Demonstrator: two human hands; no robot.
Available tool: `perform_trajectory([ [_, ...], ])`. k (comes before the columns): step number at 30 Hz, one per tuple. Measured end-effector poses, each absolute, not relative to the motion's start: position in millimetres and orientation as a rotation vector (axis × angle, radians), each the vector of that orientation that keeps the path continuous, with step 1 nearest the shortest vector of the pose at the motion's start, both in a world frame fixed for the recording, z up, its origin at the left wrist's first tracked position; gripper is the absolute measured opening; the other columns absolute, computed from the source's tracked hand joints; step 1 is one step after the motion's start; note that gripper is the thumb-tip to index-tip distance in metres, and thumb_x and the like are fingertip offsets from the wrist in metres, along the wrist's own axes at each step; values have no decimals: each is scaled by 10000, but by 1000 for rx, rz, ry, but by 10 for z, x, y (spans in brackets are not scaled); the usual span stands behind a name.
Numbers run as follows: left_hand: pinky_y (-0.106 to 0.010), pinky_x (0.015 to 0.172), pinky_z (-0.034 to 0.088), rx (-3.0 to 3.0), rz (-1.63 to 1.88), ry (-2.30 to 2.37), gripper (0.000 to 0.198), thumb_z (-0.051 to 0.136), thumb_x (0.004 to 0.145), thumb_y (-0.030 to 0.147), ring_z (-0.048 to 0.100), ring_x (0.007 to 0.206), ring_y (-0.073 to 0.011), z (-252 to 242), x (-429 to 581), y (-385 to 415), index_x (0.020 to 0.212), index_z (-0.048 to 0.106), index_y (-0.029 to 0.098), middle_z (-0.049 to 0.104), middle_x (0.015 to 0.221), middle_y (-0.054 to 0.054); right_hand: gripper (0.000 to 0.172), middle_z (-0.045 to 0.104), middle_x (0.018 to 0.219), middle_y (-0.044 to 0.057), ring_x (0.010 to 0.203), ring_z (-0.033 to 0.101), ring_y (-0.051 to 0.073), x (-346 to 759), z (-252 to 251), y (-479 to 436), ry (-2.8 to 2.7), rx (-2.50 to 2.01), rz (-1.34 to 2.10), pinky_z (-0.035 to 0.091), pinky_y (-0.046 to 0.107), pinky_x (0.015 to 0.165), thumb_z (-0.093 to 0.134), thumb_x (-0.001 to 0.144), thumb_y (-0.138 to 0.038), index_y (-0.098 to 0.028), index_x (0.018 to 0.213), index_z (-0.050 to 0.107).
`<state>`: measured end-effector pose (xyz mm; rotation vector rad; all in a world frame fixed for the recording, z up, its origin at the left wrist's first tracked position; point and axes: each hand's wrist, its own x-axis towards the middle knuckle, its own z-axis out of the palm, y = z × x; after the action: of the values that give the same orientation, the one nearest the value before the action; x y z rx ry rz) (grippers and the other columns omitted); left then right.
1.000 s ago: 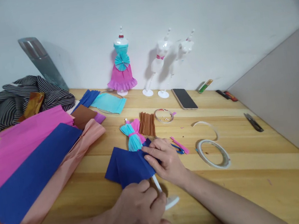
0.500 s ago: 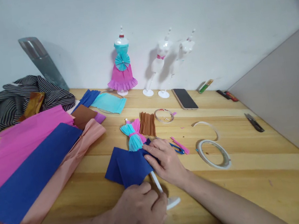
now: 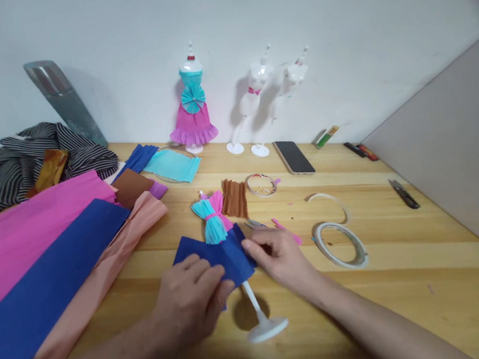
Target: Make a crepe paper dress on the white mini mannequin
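A small white dress-form mannequin (image 3: 252, 301) lies on the table, its round base towards me. Its top is wrapped in turquoise and pink crepe paper (image 3: 215, 225) with a pink band at the waist. Blue crepe paper (image 3: 228, 261) lies around the lower body like a skirt. With curled fingers, my left hand (image 3: 195, 294) holds the left part of the blue paper; the fingertips are partly hidden. My right hand (image 3: 282, 256) pinches its right edge between thumb and fingers. Scissors (image 3: 256, 224) lie partly beneath my right hand, beside a pink paper strip (image 3: 288, 232).
Crepe paper sheets (image 3: 58, 274) cover the left side. A pleated brown piece (image 3: 234, 198), a wire ring (image 3: 261, 184), a tape roll (image 3: 340, 245), a phone (image 3: 293, 157) and a cutter (image 3: 404, 194) lie about. A dressed mannequin (image 3: 193, 103) and two bare ones stand by the wall.
My left hand has moved left and up from the stand onto the blue paper, uncovering the base. My right hand has shifted slightly right and down, and the blue paper lies more round the form.
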<state>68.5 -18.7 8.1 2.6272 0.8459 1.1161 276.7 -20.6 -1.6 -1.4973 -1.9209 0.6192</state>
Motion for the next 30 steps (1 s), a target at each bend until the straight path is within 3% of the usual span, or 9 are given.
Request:
perform_trajectory([
  [3,-233,538,356,2488,970,1074,301,431,920,226,492,534,-111,127,622,-15,674,590,156,560,564,4,435,245,431,-69,425,218,70,2800,194,-246,-2162,-1690,1048,165,237,418,569,812,-302,-170,418,442],
  [8,-219,484,251,2213,464,1248,392,440,892,289,414,476,-84,196,629,67,535,522,149,471,490,38,318,311,454,-68,455,272,60,2790,294,-273,-2221,-1575,1560,189,214,418,571,778,-264,-139,486,557],
  [11,-222,514,297,2169,258,1191,320,437,878,230,488,528,-104,150,663,6,609,591,149,565,560,19,300,335,452,-70,460,282,56,2778,222,-267,-2150,-1569,1639,191,201,410,576,758,-269,-141,491,533],
  [16,-337,746,468,2431,105,1167,157,560,835,263,601,852,-231,83,687,-115,872,664,151,672,898,-82,296,419,438,-66,417,351,41,2774,112,-268,-1941,-1496,1893,232,169,390,582,747,-267,-147,491,496],
  [18,-381,780,492,2526,11,1177,268,633,795,308,580,917,-267,89,695,-145,1000,648,135,652,975,-107,290,469,436,-54,399,396,44,2770,103,-266,-1855,-1502,1969,260,156,374,578,750,-268,-151,498,496],
  [21,-408,787,512,2622,-74,1215,372,633,806,325,564,929,-277,93,713,-169,1104,615,102,631,1011,-129,285,487,427,-54,359,406,44,2762,111,-261,-1784,-1537,2020,294,145,339,569,755,-267,-159,501,497],
  [26,-417,781,520,2730,-92,1265,285,469,904,229,560,906,-268,29,735,-158,1095,622,83,620,975,-134,291,504,423,-52,333,420,38,2751,109,-270,-1761,-1565,2044,315,131,313,559,756,-243,-159,483,502],
  [30,-422,780,522,2734,-88,1285,288,460,913,237,556,902,-269,-21,736,-130,1087,624,77,611,968,-129,275,504,420,-51,329,424,38,2751,99,-282,-1780,-1593,2039,311,125,301,558,753,-234,-156,491,521],
])
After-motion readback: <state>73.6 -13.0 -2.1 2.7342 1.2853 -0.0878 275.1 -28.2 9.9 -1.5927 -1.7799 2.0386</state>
